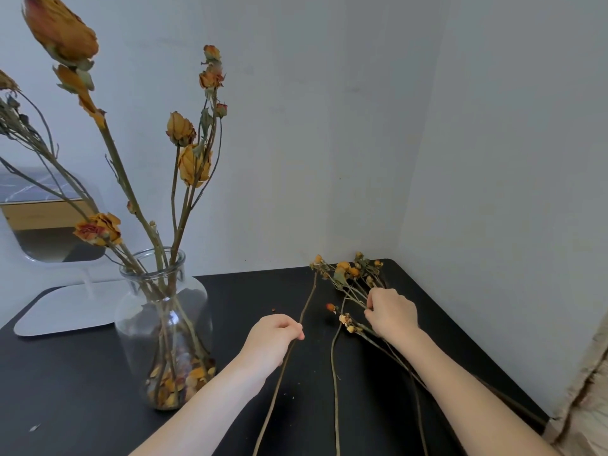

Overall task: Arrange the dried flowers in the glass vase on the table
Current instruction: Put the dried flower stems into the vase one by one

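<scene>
A clear glass vase stands at the left of the black table. It holds several dried orange roses on long stems, and loose petals lie at its bottom. More dried flower stems lie flat on the table at the right, heads toward the wall. My left hand grips one long thin stem about midway along it. My right hand pinches thin stems of the loose bunch, fingers curled round them.
A white-framed mirror on a flat white base stands behind the vase at the back left. Grey walls meet in a corner behind the table. The table's right edge runs close to the right wall. Small petal crumbs dot the tabletop.
</scene>
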Available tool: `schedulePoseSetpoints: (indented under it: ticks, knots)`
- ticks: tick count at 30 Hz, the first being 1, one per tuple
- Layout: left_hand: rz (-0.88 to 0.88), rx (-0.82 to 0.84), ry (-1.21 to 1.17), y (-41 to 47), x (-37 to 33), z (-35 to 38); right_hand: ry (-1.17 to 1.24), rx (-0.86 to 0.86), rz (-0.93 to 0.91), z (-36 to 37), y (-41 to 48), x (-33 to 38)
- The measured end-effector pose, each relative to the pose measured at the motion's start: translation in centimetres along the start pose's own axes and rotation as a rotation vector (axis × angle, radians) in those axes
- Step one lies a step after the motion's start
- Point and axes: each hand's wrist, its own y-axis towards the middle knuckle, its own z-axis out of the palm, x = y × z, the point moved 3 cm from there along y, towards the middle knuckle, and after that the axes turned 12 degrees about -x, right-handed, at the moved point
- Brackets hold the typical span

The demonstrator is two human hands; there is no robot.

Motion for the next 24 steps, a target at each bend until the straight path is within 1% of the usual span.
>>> schedulePoseSetpoints:
  ticks: [3, 8, 10, 15, 18, 21, 22, 24]
  knots:
    - [-0.042, -0.026, -0.009, -0.3, 0.2, 0.0, 0.02, -0.024, 0.016, 0.1, 0.1, 0.1]
    - [-0.13, -0.063, -0.02, 0.0, 0.9, 0.2, 0.104, -0.137, 0.072, -0.7, 0.5, 0.1]
    - [-0.142, -0.074, -0.032, 0.1, 1.2, 0.2, 0.124, -0.156, 0.083, -1.0, 0.5, -0.1]
    - [-0.087, -0.104, -0.06, -0.1, 1.1, 0.3, 0.121, -0.091, 0.096, -0.7, 0.4, -0.3]
    - [-0.047, -0.105, -0.051, -0.4, 0.8, 0.2, 0.133, -0.006, 0.075, -0.2, 0.2, -0.1]
    - [-0.046, -0.093, -0.053, -0.3, 0.8, 0.1, 0.193, 0.081, 0.026, 0.1, -0.1, -0.3]
    - [-0.044, -0.087, -0.051, -0.3, 0.9, 0.0, 0.222, 0.079, 0.018, -0.1, -0.1, -0.6]
    - [-0.034, -0.077, -0.047, -0.3, 1.1, 0.0, 0.286, 0.017, 0.051, -0.8, -0.1, -1.7]
